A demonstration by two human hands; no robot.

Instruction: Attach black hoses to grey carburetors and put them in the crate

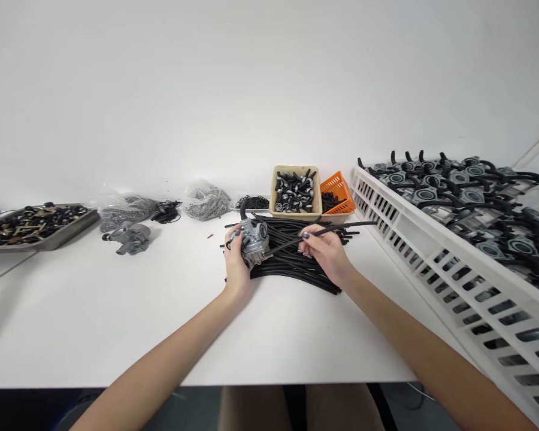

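My left hand (237,258) is closed round a grey metal carburetor (255,240), which has a short black elbow on top. In my right hand (324,248) a black rubber hose (354,224) is pinched between thumb and fingers. The hose's left end meets the lower right side of the carburetor; whether it is pushed onto a fitting I cannot tell. Beneath both hands lies a pile of black hoses (305,276) on the white table (161,335).
On the right stands a white slotted crate (453,269) full of carburetors. Behind the hoses are a beige tray (276,212) of small parts and an orange basket (347,194). Leftward lie another carburetor (132,238), plastic bags of parts (205,200) and a metal tray (67,233).
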